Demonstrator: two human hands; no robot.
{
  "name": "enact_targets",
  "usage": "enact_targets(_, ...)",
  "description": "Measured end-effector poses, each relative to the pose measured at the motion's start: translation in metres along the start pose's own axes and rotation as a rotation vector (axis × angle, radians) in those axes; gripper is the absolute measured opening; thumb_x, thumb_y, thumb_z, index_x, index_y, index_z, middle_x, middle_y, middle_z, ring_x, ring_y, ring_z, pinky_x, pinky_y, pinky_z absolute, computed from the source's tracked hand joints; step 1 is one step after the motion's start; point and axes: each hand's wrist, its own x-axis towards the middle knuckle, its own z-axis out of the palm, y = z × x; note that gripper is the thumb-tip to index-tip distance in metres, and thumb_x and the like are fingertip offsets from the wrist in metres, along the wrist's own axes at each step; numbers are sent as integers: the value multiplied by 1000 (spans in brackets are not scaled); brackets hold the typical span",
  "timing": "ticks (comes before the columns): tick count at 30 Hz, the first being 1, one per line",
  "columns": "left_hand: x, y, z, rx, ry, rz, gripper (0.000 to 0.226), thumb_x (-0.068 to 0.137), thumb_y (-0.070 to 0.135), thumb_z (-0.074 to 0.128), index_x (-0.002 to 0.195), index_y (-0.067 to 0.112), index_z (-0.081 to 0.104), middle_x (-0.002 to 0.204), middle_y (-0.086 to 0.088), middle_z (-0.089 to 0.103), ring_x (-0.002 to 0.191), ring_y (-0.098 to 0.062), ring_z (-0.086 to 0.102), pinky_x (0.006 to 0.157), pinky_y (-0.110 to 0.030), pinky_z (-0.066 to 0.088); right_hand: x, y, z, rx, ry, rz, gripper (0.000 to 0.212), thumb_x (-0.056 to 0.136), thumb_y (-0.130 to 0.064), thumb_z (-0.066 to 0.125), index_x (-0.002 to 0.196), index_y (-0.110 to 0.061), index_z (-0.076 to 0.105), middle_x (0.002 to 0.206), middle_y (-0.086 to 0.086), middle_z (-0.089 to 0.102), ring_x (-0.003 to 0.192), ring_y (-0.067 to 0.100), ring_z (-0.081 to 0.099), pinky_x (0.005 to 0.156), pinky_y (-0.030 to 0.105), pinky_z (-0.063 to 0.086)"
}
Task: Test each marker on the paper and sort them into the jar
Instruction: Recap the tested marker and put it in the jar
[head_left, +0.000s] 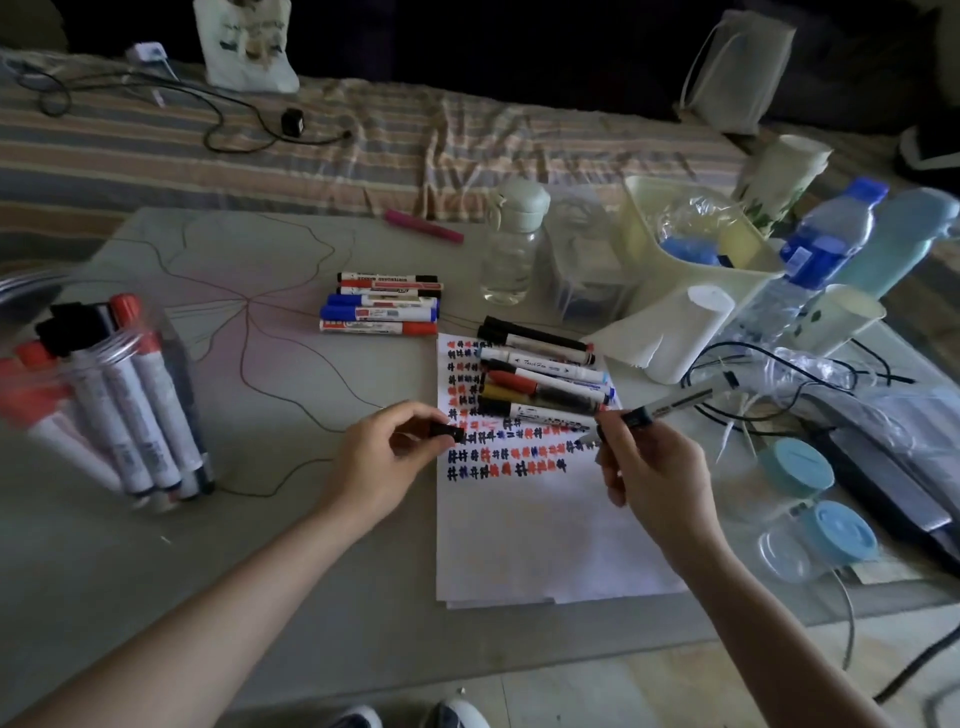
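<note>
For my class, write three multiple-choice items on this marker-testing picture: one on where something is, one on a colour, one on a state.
1. Where is the jar holding markers?
A. table's left side
B. on the paper
C. in the yellow bin

2. What colour is the lone marker at the table's far edge?
A. green
B. pink
C. yellow

3. The marker in the right hand is:
A. capped
B. uncapped
C. in the jar

Answers:
1 A, the jar stands far left of the paper.
2 B, its body is pink.
3 B, its tip is bare, and the left hand pinches a black cap.
</note>
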Motion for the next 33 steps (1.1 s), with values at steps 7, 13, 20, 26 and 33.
enact_targets(7,0,-14,6,51,-19,59,17,78,22,77,94,26,74,88,15,72,81,-5,67,73,-25,55,15,34,9,-139,19,24,34,93,-32,63,68,-10,62,54,-4,61,47,9,47,46,25,37)
enact_targets(13,1,-14,7,80,0,83,18,75,21,80,92,25,75,87,15,72,79,-5,66,72,-24,53,11,43,8,-284,135,-39,36,86,-32,70,57,-17,55,45,-7,51,43,4,41,44,17,33)
enact_targets(20,1,-12,8,65,23,51,17,75,24,80,91,27,74,84,14,72,77,-7,67,72,-26,53,13,48,8,-329,117,-74,41,86,-34,70,58,-9,54,47,-6,43,46,5,33,42,19,29)
enact_targets(26,1,-13,8,62,17,37,16,76,24,80,91,26,75,83,13,73,76,-8,67,72,-27,54,12,49,8,-345,96,-105,42,85,-37,70,57,-10,53,46,-6,43,45,5,34,42,16,29)
enact_targets(33,1,-11,8,59,7,39,17,76,21,79,93,21,75,83,12,72,76,-7,66,69,-14,50,11,48,8,-340,129,-141,43,86,-28,71,52,-20,45,42,-7,37,44,6,33,42,16,28)
